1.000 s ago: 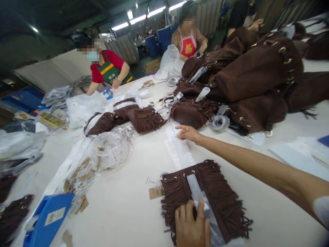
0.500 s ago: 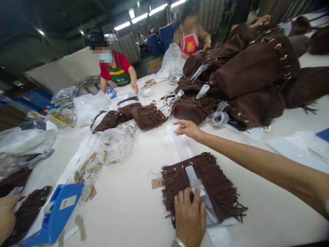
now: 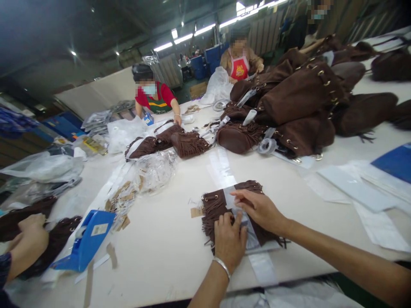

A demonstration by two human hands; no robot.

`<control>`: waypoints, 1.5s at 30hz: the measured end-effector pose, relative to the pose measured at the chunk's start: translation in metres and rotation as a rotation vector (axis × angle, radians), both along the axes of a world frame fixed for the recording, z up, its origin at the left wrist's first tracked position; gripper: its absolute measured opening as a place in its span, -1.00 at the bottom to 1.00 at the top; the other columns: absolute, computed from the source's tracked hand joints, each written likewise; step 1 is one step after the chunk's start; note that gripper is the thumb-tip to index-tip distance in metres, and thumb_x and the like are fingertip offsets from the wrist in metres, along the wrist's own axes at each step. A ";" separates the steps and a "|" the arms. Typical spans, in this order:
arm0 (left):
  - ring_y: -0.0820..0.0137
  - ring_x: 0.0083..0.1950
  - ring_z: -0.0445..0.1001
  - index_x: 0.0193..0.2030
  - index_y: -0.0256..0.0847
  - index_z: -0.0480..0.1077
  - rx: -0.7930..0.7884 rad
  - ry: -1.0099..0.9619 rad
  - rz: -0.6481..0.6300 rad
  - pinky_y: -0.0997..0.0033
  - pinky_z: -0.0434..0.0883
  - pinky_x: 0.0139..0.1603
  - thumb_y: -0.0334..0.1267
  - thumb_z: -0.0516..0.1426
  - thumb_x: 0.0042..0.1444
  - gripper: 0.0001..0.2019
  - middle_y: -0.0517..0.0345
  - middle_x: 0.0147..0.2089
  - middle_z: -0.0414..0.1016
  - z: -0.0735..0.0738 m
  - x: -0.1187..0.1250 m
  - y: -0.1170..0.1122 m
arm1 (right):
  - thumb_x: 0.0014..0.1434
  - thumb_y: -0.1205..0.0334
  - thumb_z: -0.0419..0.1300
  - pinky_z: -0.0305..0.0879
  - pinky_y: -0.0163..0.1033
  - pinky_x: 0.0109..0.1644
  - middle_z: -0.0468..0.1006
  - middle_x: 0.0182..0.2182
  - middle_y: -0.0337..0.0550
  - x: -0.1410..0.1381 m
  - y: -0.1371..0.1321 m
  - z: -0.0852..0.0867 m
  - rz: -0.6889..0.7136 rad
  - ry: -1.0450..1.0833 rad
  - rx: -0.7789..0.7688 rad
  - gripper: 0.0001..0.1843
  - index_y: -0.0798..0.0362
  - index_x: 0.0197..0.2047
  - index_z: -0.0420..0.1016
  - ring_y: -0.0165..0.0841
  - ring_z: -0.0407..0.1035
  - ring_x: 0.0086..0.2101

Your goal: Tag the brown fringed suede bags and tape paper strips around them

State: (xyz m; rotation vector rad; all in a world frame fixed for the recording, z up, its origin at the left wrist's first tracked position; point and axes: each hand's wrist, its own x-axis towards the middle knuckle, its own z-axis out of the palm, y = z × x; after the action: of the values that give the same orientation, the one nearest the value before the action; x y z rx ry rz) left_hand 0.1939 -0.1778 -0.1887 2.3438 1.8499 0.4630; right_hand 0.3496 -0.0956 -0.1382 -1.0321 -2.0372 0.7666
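The dark brown, suede-like bag with long fringes point(image 3: 212, 210) lies flat on the pale tabletop point(image 3: 167, 239), at five o'clock from the middle of my view. Small gold-coloured eyelets point(image 3: 216, 197) sit near its upper edge at ten o'clock, and its fringes hang ragged along both sides. A greyish, translucent plastic strip point(image 3: 252, 235) crosses it from eleven o'clock to five. A flat brown cardboard tag point(image 3: 196, 212) lies just beside it at nine o'clock.

My left hand point(image 3: 228, 239) rests palm down on the bag's seven o'clock part, fingers slightly bent and thumb spread away from them; a silver-coloured bracelet point(image 3: 222, 266) circles that wrist. Its forearm comes in from six o'clock. My right hand point(image 3: 261, 209) reaches across the bag from two o'clock, forearm slanting in from four, fingers pointing to ten. Its fingertips are at the strip's upper part, but I cannot tell whether they pinch it or only touch it.
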 end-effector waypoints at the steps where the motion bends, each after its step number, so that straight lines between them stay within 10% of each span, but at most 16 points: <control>1: 0.19 -0.02 0.30 0.29 0.03 0.24 0.002 0.006 0.002 0.15 0.28 -0.07 -0.11 -0.01 0.33 -0.59 0.02 0.02 0.33 0.000 0.000 0.000 | 0.30 0.34 0.07 0.37 -0.25 -0.01 0.58 -0.17 -0.21 0.002 -0.008 -0.008 -0.007 -0.018 0.009 -0.63 -0.05 0.16 0.38 -0.37 0.48 -0.16; 7: 0.21 -0.02 0.29 -0.09 -0.09 0.45 0.015 0.014 0.009 0.18 0.26 -0.08 -0.11 0.01 0.32 -0.77 0.04 -0.04 0.34 0.000 -0.002 0.000 | 0.29 0.38 0.05 0.38 -0.18 -0.05 0.60 -0.20 -0.19 0.011 -0.039 -0.042 -0.026 -0.147 0.104 -0.62 -0.04 0.14 0.38 -0.30 0.48 -0.20; 19: 0.25 0.00 0.31 -0.10 -0.12 0.43 -0.056 -0.065 -0.001 0.25 0.26 -0.07 -0.15 0.07 0.29 -0.83 0.06 0.00 0.34 -0.001 -0.008 0.005 | 0.30 0.34 0.06 0.37 -0.16 -0.01 0.62 -0.17 -0.16 0.019 -0.049 -0.064 0.015 -0.219 0.129 -0.65 -0.06 0.11 0.41 -0.29 0.48 -0.15; 34: 0.33 -0.03 0.37 -0.20 -0.12 0.44 -0.077 -0.140 0.052 0.32 0.28 -0.09 -0.45 0.13 0.16 -0.85 0.12 -0.04 0.39 -0.002 -0.010 0.014 | 0.23 0.43 0.08 0.30 -0.13 0.00 0.61 -0.22 -0.12 0.018 -0.049 -0.053 0.060 -0.252 0.178 -0.76 0.01 -0.08 0.43 -0.27 0.46 -0.15; 45: 0.32 0.06 0.39 0.10 -0.13 0.28 -0.031 -0.251 0.113 0.32 0.33 0.00 -0.36 0.13 0.20 -0.68 0.08 0.07 0.33 -0.007 -0.007 0.012 | 0.21 0.54 0.01 0.19 -0.13 0.06 0.55 -0.30 -0.15 0.016 -0.053 -0.053 0.165 -0.401 0.197 -0.73 0.05 -0.14 0.40 -0.31 0.40 -0.19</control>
State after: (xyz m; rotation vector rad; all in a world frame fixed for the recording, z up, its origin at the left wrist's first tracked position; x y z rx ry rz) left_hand 0.1871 -0.1659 -0.1955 2.0593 1.8605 0.7008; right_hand 0.3660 -0.1490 -0.1909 -0.9704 -2.5084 0.4494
